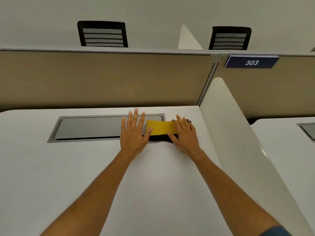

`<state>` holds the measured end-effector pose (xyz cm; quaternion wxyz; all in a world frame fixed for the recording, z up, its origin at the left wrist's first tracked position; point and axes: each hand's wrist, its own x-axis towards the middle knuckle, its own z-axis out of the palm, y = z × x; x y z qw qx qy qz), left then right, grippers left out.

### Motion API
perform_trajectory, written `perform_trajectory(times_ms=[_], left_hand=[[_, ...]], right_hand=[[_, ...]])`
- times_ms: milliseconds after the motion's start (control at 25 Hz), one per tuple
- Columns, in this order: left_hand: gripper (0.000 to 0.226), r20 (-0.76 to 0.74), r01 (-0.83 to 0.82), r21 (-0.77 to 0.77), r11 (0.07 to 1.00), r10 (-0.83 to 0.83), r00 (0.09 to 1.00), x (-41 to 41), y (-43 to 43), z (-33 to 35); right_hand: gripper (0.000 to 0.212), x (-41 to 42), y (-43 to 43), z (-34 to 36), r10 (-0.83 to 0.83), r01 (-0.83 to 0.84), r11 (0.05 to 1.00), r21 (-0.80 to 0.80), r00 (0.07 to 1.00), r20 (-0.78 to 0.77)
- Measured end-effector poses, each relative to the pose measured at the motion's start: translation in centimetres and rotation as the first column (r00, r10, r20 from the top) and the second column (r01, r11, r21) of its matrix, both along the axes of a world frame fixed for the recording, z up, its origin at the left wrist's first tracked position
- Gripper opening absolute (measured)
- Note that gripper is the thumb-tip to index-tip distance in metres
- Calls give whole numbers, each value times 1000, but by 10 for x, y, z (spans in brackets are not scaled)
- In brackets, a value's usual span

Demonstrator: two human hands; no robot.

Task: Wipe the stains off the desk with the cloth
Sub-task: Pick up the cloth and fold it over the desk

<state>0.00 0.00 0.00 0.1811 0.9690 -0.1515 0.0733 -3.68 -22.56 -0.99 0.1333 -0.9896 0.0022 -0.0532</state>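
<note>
Both hands flat and spread: left hand (133, 133) beside the yellow cloth (160, 127), right hand (185, 133) pressing its far end, gripping nothing. Cloth sits by the cable hatch (90, 127); one speck (147, 151) remains on the worktop (51, 167), so wiping looks barely begun.

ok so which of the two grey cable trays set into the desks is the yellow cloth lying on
The long cable tray in the near desk, under both hands; the yellow cloth covers its right end. The other tray, at the right edge, is bare.
</note>
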Motion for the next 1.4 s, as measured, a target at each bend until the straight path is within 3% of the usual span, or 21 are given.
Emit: perform_trajectory(times_ms=[360,640,880,1160,1400], left_hand=[[81,-34,185,134,974,-182,983,2,-19,-46],[85,-97,268,203,942,-254,962,15,-17,-45],[65,-243,278,263,924,-215,946,24,-26,-33],[62,-173,220,206,953,-186,967,12,-35,-12],[62,-128,206,134,969,-190,973,-39,-34,11]], right_hand=[[69,8,-18,-31,91,-94,994,-59,994,-58],[88,15,-38,-32,234,-241,969,-56,965,-116],[69,20,-49,-23,298,-300,954,-11,950,-95],[50,11,-39,-2,226,-226,973,-49,974,-3],[49,-41,-34,28,208,-202,974,-98,977,52]])
